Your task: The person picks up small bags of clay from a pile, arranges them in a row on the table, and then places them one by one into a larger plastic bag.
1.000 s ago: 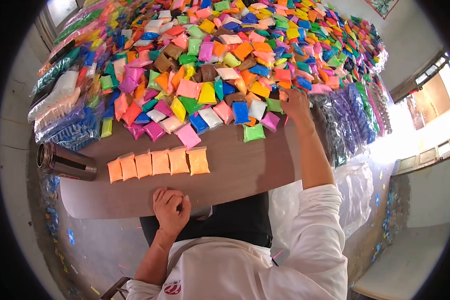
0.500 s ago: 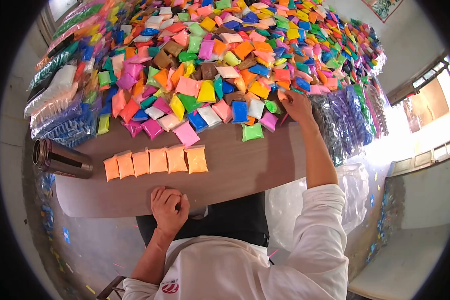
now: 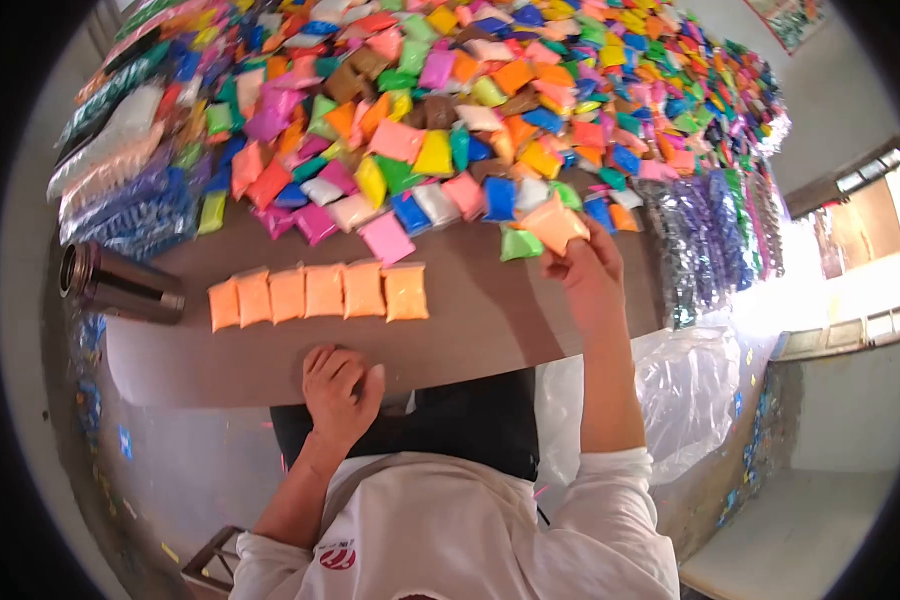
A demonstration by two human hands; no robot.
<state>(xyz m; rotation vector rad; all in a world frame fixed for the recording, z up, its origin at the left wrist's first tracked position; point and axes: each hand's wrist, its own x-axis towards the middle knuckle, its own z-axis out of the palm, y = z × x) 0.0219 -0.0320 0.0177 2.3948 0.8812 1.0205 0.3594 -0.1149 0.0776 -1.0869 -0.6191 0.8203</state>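
The right hand's fingers (image 3: 609,243) pinch a peach packet (image 3: 555,224) by its edge, maybe so it stays flat; the left hand (image 3: 342,395) curls loosely, holding nothing I see.

A row of packets (image 3: 323,291) lies on the table (image 3: 460,345), before the heap (image 3: 430,100) and right of the flask (image 3: 130,285).

Peach packet (image 3: 553,224) now off the pile (image 3: 410,110)

Six orange packets (image 3: 323,290) lie in a row, with one held packet (image 3: 553,222), one flask (image 3: 125,284), and heaped packets (image 3: 433,153) past counting.
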